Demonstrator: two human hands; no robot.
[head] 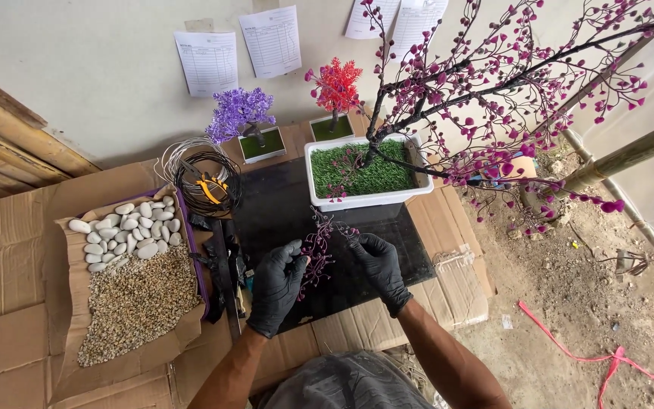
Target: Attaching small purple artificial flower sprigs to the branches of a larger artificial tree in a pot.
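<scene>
While both black-gloved hands meet over the dark mat (387,250), they share one thin sprig (318,254) of small magenta blossoms. The left hand (278,284) is closed around the sprig's lower part, fingers curled in, and the right hand (378,265) pinches the upper stem end between fingertips. The sprig hangs just near of the white planter (357,198), which holds green turf and a large tree (493,91) of the same pink blossoms. It looks very light and wiry, probably springy, with tiny blossoms that could snag or pull off, so the bare stem seems the safest place to grip. To the left lie a box of pebbles (134,265), wire coils (202,178) and two small potted trees, purple (240,113) and red (336,85).
</scene>
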